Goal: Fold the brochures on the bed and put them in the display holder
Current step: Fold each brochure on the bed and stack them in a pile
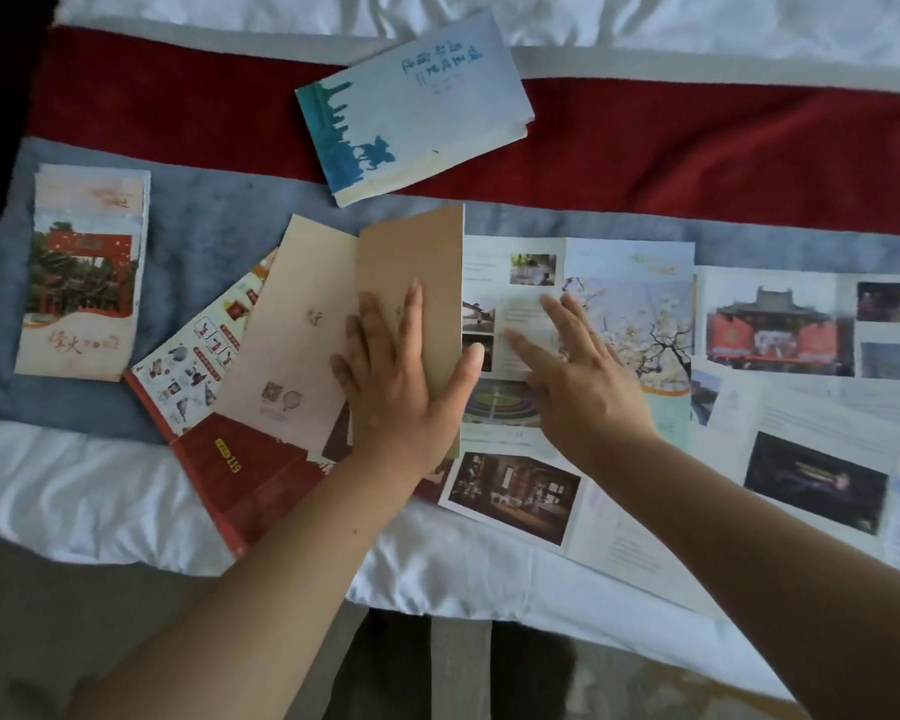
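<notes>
While the bed (126, 491) is lying under a red-and-grey runner (697, 163), unfolded brochures (801, 407) are sprawling across the frame's right. A blue folded brochure (411, 111) is lying upper centre, a gate-printed brochure (81, 272) far left. At centre the left hand (396, 376) is pressing flat, fingers straight, on a tan brochure (417, 252). The right hand (578, 371), fingers spread wide, is hanging over the blossom-printed sheet (640, 304).

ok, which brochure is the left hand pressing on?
The tan brochure in the middle: the left hand lies flat on its darker folded panel. The blue-skyline brochure and red-gate brochure lie untouched.
</notes>
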`<state>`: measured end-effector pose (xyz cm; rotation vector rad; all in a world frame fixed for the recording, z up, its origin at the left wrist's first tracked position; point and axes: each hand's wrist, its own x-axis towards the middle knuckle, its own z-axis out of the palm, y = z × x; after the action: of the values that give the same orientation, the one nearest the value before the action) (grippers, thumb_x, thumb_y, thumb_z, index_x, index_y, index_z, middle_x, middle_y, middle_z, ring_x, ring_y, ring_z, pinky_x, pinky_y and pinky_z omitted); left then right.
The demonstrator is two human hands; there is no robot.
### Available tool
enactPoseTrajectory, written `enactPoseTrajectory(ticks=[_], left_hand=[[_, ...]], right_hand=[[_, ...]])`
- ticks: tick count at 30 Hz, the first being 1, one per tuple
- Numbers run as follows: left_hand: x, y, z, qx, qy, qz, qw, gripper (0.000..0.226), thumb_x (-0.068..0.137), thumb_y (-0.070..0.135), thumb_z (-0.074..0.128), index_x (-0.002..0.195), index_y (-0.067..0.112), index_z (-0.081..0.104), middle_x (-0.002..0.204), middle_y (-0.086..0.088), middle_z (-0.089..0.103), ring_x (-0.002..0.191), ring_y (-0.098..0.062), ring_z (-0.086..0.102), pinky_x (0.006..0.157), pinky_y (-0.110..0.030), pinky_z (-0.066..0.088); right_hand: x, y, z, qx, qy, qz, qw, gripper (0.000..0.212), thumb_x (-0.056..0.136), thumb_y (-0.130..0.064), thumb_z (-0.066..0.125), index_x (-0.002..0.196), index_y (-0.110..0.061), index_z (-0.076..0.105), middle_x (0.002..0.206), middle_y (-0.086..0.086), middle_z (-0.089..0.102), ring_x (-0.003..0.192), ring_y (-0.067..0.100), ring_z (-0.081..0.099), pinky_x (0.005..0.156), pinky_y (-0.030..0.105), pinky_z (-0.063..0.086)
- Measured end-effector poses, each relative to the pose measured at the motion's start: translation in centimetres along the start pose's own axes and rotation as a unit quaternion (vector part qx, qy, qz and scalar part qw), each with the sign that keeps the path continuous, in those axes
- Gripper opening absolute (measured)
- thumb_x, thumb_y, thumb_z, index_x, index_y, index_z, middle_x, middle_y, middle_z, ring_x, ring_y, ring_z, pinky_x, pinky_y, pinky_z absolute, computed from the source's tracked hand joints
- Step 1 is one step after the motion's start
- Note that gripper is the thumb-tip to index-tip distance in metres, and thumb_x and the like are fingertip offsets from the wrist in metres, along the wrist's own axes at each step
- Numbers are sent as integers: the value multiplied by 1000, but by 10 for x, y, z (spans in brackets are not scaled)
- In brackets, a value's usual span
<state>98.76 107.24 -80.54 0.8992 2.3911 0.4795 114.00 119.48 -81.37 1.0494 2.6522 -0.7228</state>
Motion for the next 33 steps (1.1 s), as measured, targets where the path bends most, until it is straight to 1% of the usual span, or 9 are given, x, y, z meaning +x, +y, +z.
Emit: enactPoseTrajectory(ticks=[3,5,8,10,11,15,20,26,33], left_hand=[[-3,12,11,2,11,5,1000,85,91,81,27,161,47,-6,173,-10,-8,159,-34,-5,124,-64,-2],[-5,19,16,11,15,17,1000,85,91,80,29,161,47,-4,173,-9,-7,159,-33,-4,124,-65,-1],[-9,28,25,24,8,46,999,83,92,75,35,162,46,1,173,-8,-7,159,-32,-4,123,-66,1],[-11,34,29,36,3,53,998,83,90,75,34,162,46,3,173,-7,-7,159,-32,-3,123,-66,1],[-12,37,32,41,-1,51,998,83,90,76,34,162,47,3,173,-7,-8,159,-32,-3,123,-66,1],[-12,52,45,64,-7,40,997,83,89,78,29,161,48,1,173,-5,-9,159,-32,-5,125,-63,-2],[-6,58,66,120,-19,19,992,84,88,81,25,160,49,-4,172,-9,-16,157,-35,-17,122,-60,-11],[-3,45,79,202,-9,68,977,89,94,81,23,164,36,-8,168,-20,-25,155,-38,-25,126,-49,-11],[-1,43,85,234,13,77,969,74,99,73,12,164,39,-2,171,-16,-16,157,-39,-16,128,-51,-4]], right_hand=[[-4,10,-7,-24,-1,62,998,67,103,-56,43,161,-34,19,171,10,-12,156,27,-19,125,45,-3],[-9,19,-7,-30,9,86,996,73,101,-64,34,163,-34,9,171,8,-14,156,29,-20,127,45,-7],[-18,36,-3,-9,17,54,998,64,108,-41,32,164,-32,2,171,-4,-12,157,25,-17,128,44,-5],[-23,48,-3,6,8,27,1000,70,106,-19,38,164,-29,1,170,-10,-12,155,20,-19,128,40,-7],[-24,53,-3,11,3,16,1000,69,106,-17,37,164,-26,1,169,-11,-12,155,18,-19,128,40,-6],[-34,68,-2,-3,12,0,1000,65,106,-46,15,164,-18,6,171,2,-5,157,22,-11,128,42,-3],[-45,78,9,-31,26,33,999,72,105,-57,18,165,-20,2,170,12,-14,156,28,-17,127,43,-7],[-48,80,15,-27,58,37,997,68,106,-52,19,165,-20,9,171,14,-7,158,27,-12,128,42,-6],[-44,75,20,-26,68,61,995,66,107,-46,17,165,-15,6,171,12,-6,158,26,-12,128,41,-8]])
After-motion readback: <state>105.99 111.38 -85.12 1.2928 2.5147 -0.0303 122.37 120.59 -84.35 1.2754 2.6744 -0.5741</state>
